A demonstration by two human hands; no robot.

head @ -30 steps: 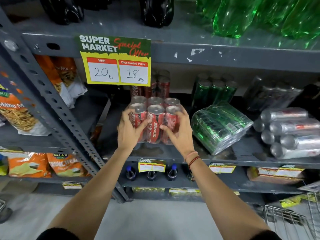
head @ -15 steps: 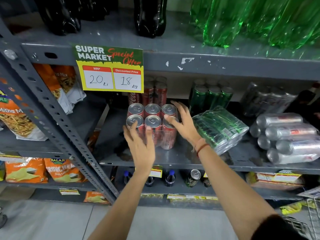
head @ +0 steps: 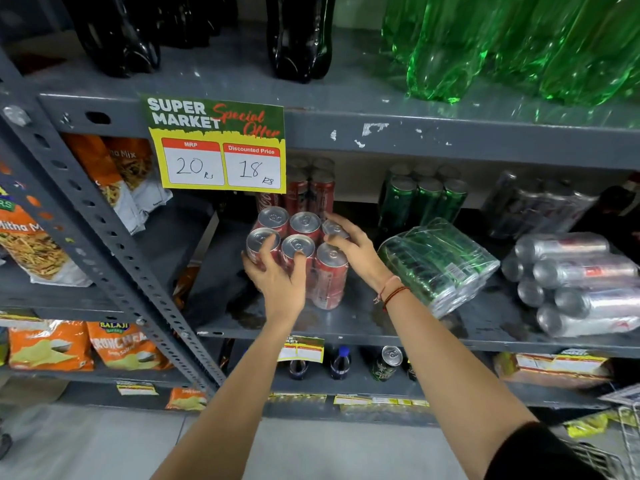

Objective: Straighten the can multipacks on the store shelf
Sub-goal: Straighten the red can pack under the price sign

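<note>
Both of my hands had closed back onto the red six-pack of cans (head: 301, 251), which stood upright near the front of the grey middle shelf (head: 363, 327), just left of centre. Half a second before, the left hand (head: 277, 282) had hovered open in front of the pack; now its fingers curled over the two near-left cans, gripping the pack from the near side. The right hand (head: 353, 249), a red thread band at its wrist, had slid from the pack's right flank to lie across the far-right cans, fingers wrapped on their tops. The pack itself sat about where it had been. Behind it stood a second red multipack (head: 311, 192), partly hidden by a yellow price card (head: 221, 147) reading 20 and 18. Just to the right, a green wrapped multipack (head: 440, 265) lay toppled on its side, close to my right wrist, with upright green cans (head: 422, 199) farther back. At the far right, a silver multipack (head: 581, 282) lay on its side too. Orange snack bags (head: 90, 344) filled the neighbouring bay on the left, past a slanting perforated steel upright (head: 114, 258).
</note>
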